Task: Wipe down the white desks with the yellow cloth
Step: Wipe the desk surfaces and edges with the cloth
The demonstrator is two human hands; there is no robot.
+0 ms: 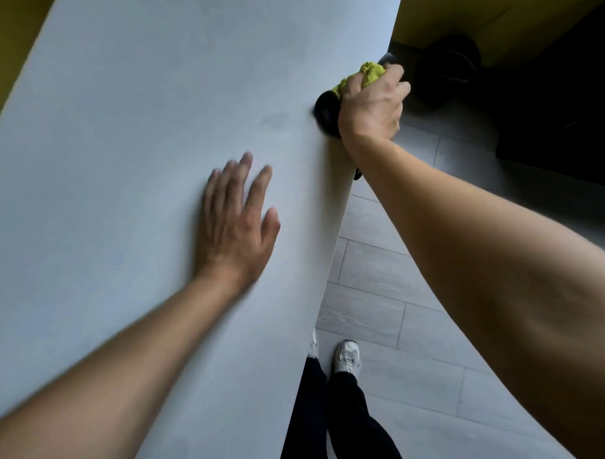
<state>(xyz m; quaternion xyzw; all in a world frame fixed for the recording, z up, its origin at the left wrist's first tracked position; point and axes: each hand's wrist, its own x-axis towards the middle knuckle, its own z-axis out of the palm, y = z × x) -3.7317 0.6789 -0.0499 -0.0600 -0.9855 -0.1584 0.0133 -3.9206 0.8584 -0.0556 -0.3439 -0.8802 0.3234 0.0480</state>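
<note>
I see the right hand (370,105) at the right edge of the white desk (136,132), its fingers curled tight round the bunched yellow cloth (362,76), which pokes out above the knuckles. A black object (326,113) sits under that hand at the desk's edge. The left hand (237,221) rests flat on the desk, fingers straight and slightly spread.

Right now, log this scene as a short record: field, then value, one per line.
surface: white desk, seen from above
left hand: flat on the desk, fingers spread
right hand: at the desk's right edge, grips the yellow cloth
dark object: under the right hand at the edge; what it is cannot be told
floor: grey planks, the person's shoe on it
</note>
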